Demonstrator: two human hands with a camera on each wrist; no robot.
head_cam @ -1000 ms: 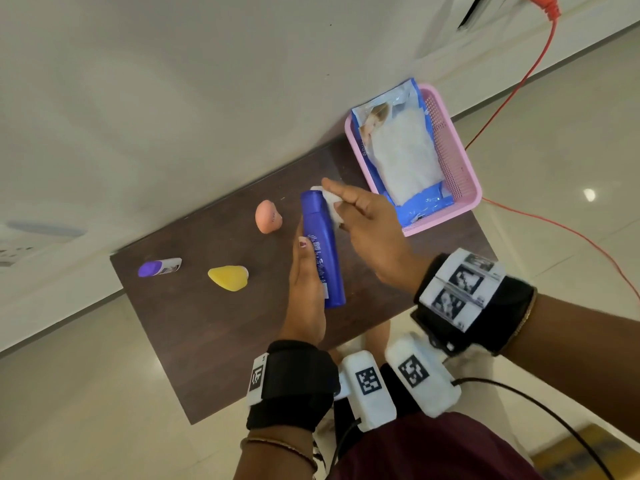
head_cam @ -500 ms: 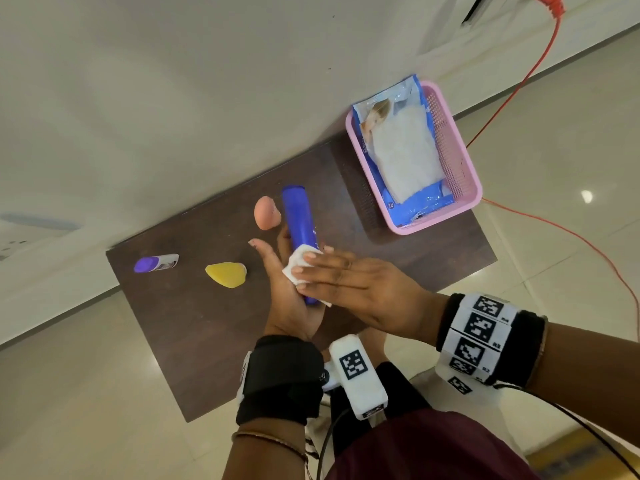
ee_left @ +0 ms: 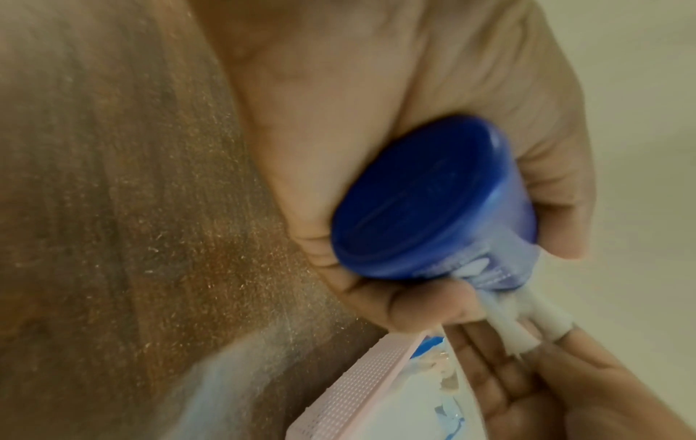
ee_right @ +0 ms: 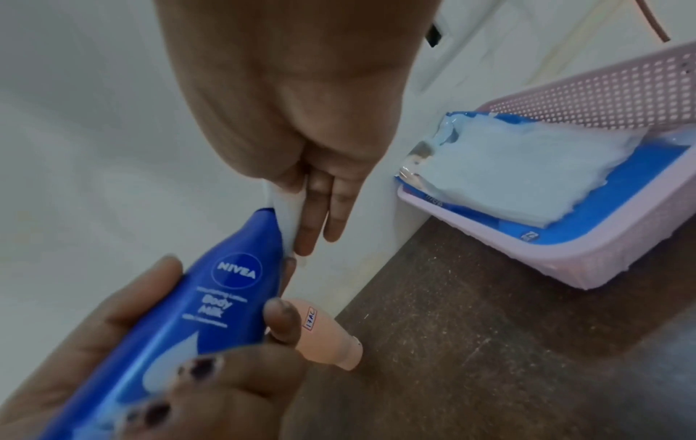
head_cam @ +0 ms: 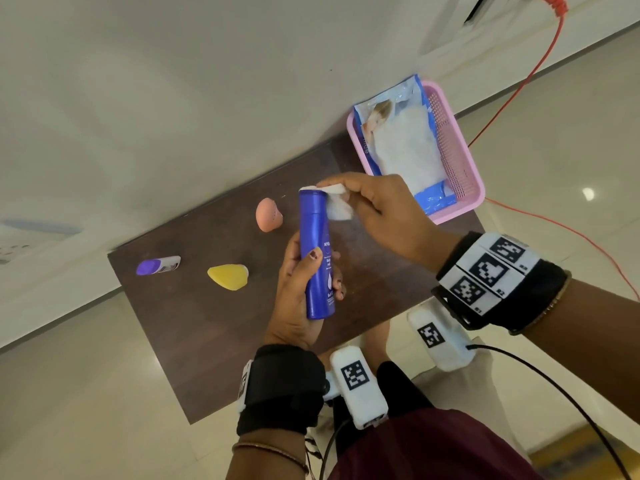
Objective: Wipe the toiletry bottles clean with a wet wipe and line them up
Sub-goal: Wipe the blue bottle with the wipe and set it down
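Note:
My left hand (head_cam: 304, 282) grips the lower half of a tall blue Nivea bottle (head_cam: 317, 251), held above the dark wooden table (head_cam: 214, 327). My right hand (head_cam: 377, 209) pinches a folded white wet wipe (head_cam: 337, 202) against the bottle's cap end. In the right wrist view the wipe (ee_right: 288, 220) sits between the fingers (ee_right: 320, 214) and the bottle (ee_right: 211, 294). The left wrist view shows the bottle's round base (ee_left: 425, 202) in my palm. On the table lie a peach bottle (head_cam: 268, 214), a yellow one (head_cam: 228, 276) and a small purple-capped one (head_cam: 157, 266).
A pink mesh basket (head_cam: 457, 161) holding an open blue pack of wipes (head_cam: 405, 147) stands at the table's far right corner by the wall. A red cable (head_cam: 519, 95) runs along the floor to the right of the table. Tiled floor surrounds the table.
My right hand has slid the wipe from the bottle's lower body up to its cap end. My left hand has closed round the bottle's lower half.

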